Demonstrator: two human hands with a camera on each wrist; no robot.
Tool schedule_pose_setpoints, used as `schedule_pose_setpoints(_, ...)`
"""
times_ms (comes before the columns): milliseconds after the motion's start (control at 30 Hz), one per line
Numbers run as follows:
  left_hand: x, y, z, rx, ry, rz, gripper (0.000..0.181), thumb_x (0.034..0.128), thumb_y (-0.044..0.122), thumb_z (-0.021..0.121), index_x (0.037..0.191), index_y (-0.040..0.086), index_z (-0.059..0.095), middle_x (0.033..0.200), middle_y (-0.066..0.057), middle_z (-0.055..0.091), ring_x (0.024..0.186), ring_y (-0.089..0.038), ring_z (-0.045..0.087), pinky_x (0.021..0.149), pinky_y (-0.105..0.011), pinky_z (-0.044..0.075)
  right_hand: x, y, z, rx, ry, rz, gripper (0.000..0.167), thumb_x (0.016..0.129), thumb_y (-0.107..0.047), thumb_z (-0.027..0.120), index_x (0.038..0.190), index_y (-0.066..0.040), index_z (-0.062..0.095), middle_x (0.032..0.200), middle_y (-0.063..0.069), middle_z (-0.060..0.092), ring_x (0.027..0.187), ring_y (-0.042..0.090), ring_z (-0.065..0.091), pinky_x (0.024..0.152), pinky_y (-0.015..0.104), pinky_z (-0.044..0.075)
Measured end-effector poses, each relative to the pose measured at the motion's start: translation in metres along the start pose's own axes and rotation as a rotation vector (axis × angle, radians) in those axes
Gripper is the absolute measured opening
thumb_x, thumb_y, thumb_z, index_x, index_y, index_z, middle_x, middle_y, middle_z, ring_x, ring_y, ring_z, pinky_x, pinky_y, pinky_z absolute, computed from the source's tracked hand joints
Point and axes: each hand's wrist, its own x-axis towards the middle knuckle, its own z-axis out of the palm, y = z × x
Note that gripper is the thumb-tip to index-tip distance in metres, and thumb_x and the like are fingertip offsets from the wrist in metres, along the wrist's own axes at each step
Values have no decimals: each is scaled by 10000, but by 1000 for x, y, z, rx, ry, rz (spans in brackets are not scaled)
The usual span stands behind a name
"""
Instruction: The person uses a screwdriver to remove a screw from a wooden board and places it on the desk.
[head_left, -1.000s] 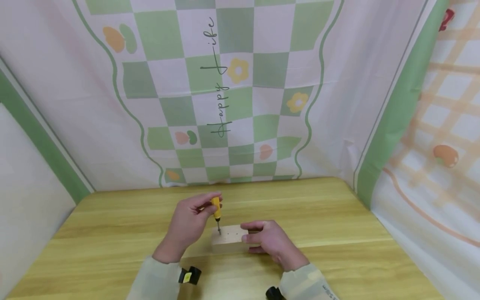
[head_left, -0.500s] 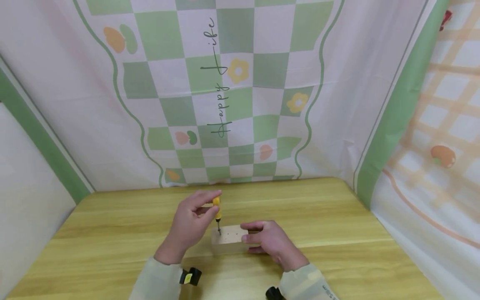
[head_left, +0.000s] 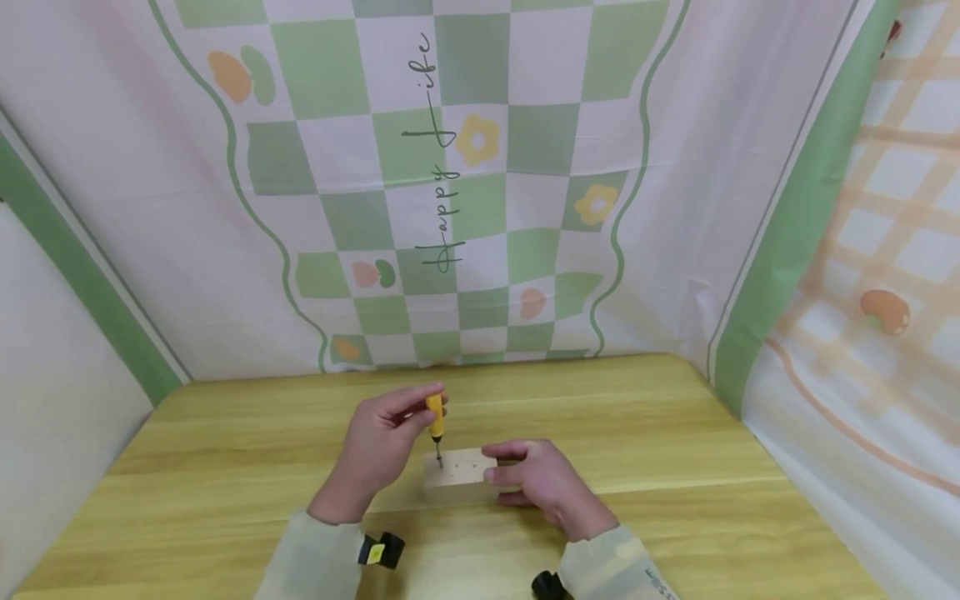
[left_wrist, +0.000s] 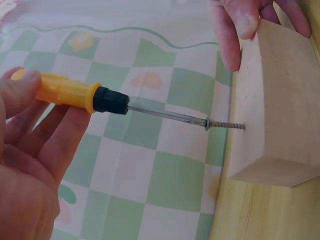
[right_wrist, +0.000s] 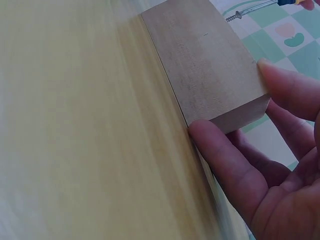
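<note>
The left hand (head_left: 375, 446) pinches the yellow handle of a screwdriver (head_left: 435, 417) held nearly upright. In the left wrist view the shaft of the screwdriver (left_wrist: 160, 113) meets the head of a screw (left_wrist: 225, 125), whose tip is in the face of a pale wooden block (left_wrist: 290, 100); most of its thread shows. Small dark holes dot the top of the block (head_left: 461, 479). The right hand (head_left: 547, 483) grips the block's right end, with fingers and thumb spread round it, as the right wrist view also shows of the block (right_wrist: 200, 60).
The block lies on a wood-grain table (head_left: 637, 417). Behind the table hangs a green and white checked cloth (head_left: 472, 200), with an orange-checked cloth (head_left: 892, 233) at the right. Black wrist devices (head_left: 382, 551) sit by both sleeves.
The left hand's fingers have shifted on the yellow handle, moving up and then back down around it. The right hand and the block have stayed in place.
</note>
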Motion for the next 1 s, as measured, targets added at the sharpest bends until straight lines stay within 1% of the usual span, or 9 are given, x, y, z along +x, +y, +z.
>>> schedule_pose_setpoints(233, 0, -1, 4, 73, 74, -10, 291, 867, 31, 763, 1145, 116, 760, 990, -27, 717, 904, -162, 678, 700, -304, 594, 0, -1, 1, -12, 6, 1, 416, 850, -88, 798, 1241, -9, 679, 1357, 171, 569, 1006, 254, 653, 789, 433, 588)
schedule_pose_setpoints(400, 0, -2, 6, 190, 86, 68, 360, 859, 2, 773, 1196, 126, 740, 911, 5, 649, 816, -135, 650, 650, -272, 586, 0, -1, 1, -4, 1, -2, 422, 848, -76, 797, 1245, -5, 673, 1363, 175, 563, 1006, 261, 654, 794, 434, 586)
schedule_pose_setpoints(500, 1, -1, 3, 235, 72, 97, 380, 869, -1, 764, 1224, 129, 730, 850, 23, 576, 740, -119, 620, 638, -260, 582, 0, -2, 2, -4, 1, -1, 421, 848, -79, 796, 1245, -7, 674, 1359, 174, 566, 1003, 259, 653, 794, 434, 586)
schedule_pose_setpoints(533, 2, -1, 2, 234, 56, 97, 382, 876, -2, 756, 1233, 131, 725, 855, 26, 569, 745, -117, 622, 659, -261, 585, 0, -2, 2, -6, 3, 0, 420, 849, -80, 796, 1244, -7, 674, 1355, 173, 568, 999, 258, 653, 793, 434, 587)
schedule_pose_setpoints(633, 2, -1, -4, 157, -29, 60, 405, 906, -21, 713, 1275, 146, 698, 982, 31, 632, 854, -137, 642, 757, -273, 579, 0, -2, 1, -8, 7, 2, 417, 850, -75, 794, 1243, -4, 674, 1348, 173, 573, 993, 254, 654, 790, 434, 587)
schedule_pose_setpoints(767, 1, -2, -9, 17, -142, -6, 494, 939, -88, 619, 1338, 201, 652, 1173, 7, 682, 978, -204, 665, 669, -245, 539, 0, -2, 1, -9, 9, 5, 417, 849, -74, 795, 1242, -3, 675, 1343, 171, 578, 989, 253, 655, 788, 435, 588)
schedule_pose_setpoints(867, 0, -1, -11, -10, -172, -31, 488, 960, -75, 595, 1334, 232, 655, 1165, 11, 697, 966, -211, 684, 569, -251, 485, 0, -2, 1, -9, 9, 11, 417, 849, -76, 795, 1242, -8, 675, 1342, 169, 579, 996, 255, 654, 790, 435, 587)
schedule_pose_setpoints(933, 0, 0, -10, -4, -171, -31, 451, 965, -55, 605, 1316, 222, 667, 1166, 7, 695, 961, -212, 686, 583, -265, 507, 0, -1, 2, -7, 7, 12, 419, 849, -73, 793, 1245, -8, 673, 1343, 170, 577, 1005, 260, 652, 793, 436, 587)
schedule_pose_setpoints(1000, 0, 1, -9, 4, -156, -38, 418, 963, -40, 620, 1296, 204, 680, 1184, 5, 688, 963, -217, 687, 651, -277, 555, -1, -1, 2, -4, 6, 13, 420, 849, -71, 792, 1246, -7, 671, 1345, 171, 576, 1012, 262, 650, 795, 437, 586)
